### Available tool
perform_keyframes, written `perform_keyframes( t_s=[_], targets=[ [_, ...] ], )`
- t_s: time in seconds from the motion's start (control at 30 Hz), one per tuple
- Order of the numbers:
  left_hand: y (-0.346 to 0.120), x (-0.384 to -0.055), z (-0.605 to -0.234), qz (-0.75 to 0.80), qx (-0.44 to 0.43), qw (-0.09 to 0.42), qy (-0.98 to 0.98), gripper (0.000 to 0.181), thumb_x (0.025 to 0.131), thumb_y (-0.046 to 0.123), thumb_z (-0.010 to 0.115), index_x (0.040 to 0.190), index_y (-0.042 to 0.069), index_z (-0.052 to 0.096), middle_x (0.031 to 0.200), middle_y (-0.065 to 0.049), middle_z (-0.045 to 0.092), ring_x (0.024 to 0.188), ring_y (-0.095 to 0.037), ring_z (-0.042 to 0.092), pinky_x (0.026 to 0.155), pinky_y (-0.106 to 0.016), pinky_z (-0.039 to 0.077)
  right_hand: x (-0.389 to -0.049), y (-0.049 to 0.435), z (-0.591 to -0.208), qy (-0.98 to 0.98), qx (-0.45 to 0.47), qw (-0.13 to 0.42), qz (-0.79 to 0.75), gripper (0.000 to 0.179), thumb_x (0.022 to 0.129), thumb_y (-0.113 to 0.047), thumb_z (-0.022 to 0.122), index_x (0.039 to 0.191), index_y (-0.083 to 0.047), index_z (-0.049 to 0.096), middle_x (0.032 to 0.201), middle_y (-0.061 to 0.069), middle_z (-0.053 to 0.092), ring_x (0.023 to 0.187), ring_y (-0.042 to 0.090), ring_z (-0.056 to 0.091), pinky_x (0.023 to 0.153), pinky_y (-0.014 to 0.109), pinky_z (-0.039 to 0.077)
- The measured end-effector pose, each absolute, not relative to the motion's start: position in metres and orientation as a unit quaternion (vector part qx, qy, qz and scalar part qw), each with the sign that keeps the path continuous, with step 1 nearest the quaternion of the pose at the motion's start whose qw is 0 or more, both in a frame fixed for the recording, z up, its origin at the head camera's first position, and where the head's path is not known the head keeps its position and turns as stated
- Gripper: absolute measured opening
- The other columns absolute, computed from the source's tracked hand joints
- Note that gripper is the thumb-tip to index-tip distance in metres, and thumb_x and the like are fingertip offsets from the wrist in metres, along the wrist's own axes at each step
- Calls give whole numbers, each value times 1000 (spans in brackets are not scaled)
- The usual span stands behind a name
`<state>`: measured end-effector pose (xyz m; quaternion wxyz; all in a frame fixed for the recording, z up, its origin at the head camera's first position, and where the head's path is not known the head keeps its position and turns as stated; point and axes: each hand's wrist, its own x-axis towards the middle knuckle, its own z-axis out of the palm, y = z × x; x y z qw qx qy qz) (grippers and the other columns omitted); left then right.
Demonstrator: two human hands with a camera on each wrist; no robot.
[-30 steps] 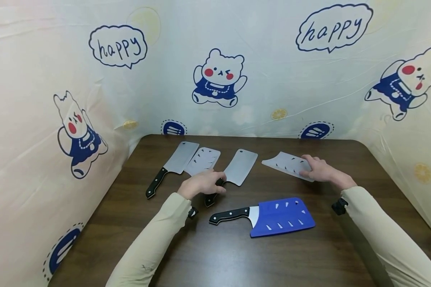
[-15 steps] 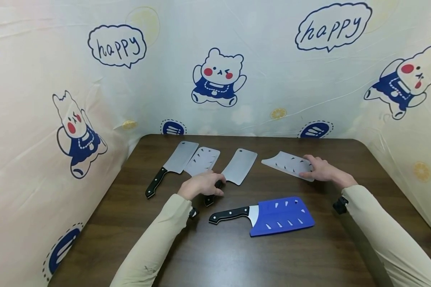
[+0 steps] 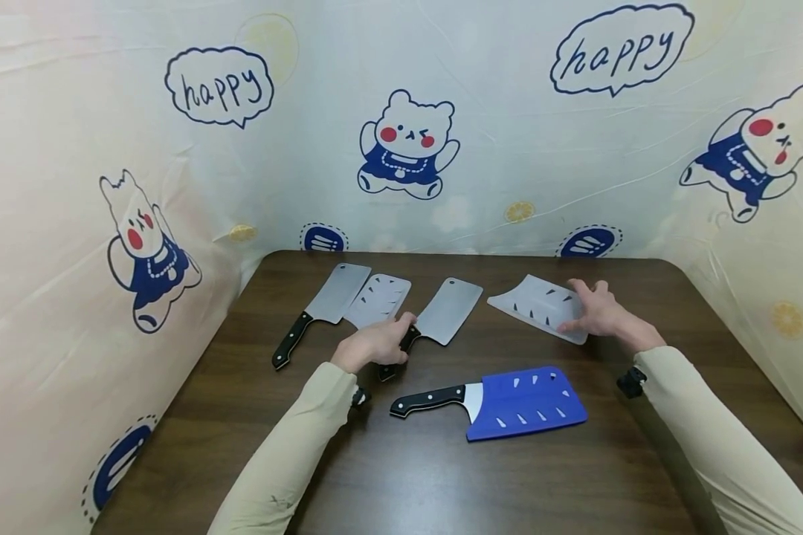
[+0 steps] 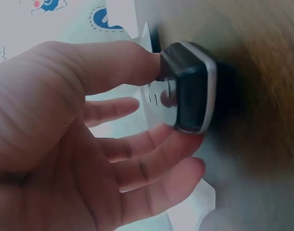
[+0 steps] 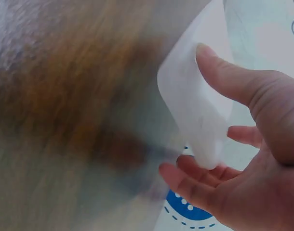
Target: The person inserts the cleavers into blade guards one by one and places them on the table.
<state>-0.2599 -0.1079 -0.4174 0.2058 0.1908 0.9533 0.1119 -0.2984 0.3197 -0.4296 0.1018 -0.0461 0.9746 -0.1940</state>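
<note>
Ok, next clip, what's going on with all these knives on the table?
A person sits at a dark wooden table with three cleavers. The left hand grips the black handle of the middle cleaver, whose blade is bare. The right hand holds a pale see-through blade cover, thumb on one face and fingers on the other. A second bare cleaver lies at the far left beside another pale cover. The nearest cleaver already wears a blue cover.
</note>
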Motion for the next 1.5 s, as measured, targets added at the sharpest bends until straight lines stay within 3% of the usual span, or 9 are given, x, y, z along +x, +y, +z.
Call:
perform_keyframes(
  t_s=[0.17,0.3,0.43,0.63,0.8,0.97,1.13,1.5],
  targets=[
    [-116,-261,-418,126,189,192,955,72,91,22,67,150,18,26,147,-14,47,117,-22,56,97,-42,47,-296,319,-423,976,-53,92,-192,87,80,-35,81,138,7,33,125,35,33,108,46,34,88,59,39],
    [-122,-262,-415,145,184,192,953,71,91,23,65,151,17,27,151,-13,43,127,-25,52,99,-44,46,-294,320,-421,971,-63,97,-210,81,82,-31,79,134,7,32,122,33,42,106,42,43,88,55,41],
    [-127,-264,-407,158,175,190,953,64,91,26,65,146,15,34,146,-11,47,116,-24,56,92,-43,48,-292,320,-419,963,-73,101,-237,71,87,-24,75,133,4,30,122,32,50,103,39,53,85,51,46],
    [-134,-267,-394,179,161,164,957,54,88,27,62,135,13,38,111,-8,58,82,-21,55,71,-35,45,-286,315,-408,958,-103,80,-255,43,92,-13,67,125,-2,42,120,29,58,99,35,62,76,42,52],
    [-134,-268,-378,204,171,135,954,46,91,26,59,131,10,43,103,-9,56,81,-23,52,73,-35,43,-280,312,-393,958,-120,61,-252,30,94,-13,63,120,-3,50,120,28,61,99,36,63,77,45,54],
    [-131,-270,-364,212,179,98,956,43,92,25,58,131,9,45,110,-10,57,85,-23,53,77,-36,44,-275,307,-380,957,-118,41,-261,27,96,-17,62,119,-4,54,120,26,61,100,37,63,81,51,55],
    [-130,-272,-357,228,173,66,956,40,94,25,60,129,9,48,103,-10,60,80,-22,57,71,-33,47,-270,302,-366,954,-125,16,-271,26,96,-19,62,117,-5,57,117,25,63,98,36,63,83,53,53],
    [-124,-269,-348,275,137,5,952,33,94,28,66,120,10,58,108,-10,57,95,-25,52,74,-36,48,-271,297,-350,947,-109,-11,-303,30,99,-29,58,117,-5,59,113,21,64,95,30,61,74,36,49]
  ],
)
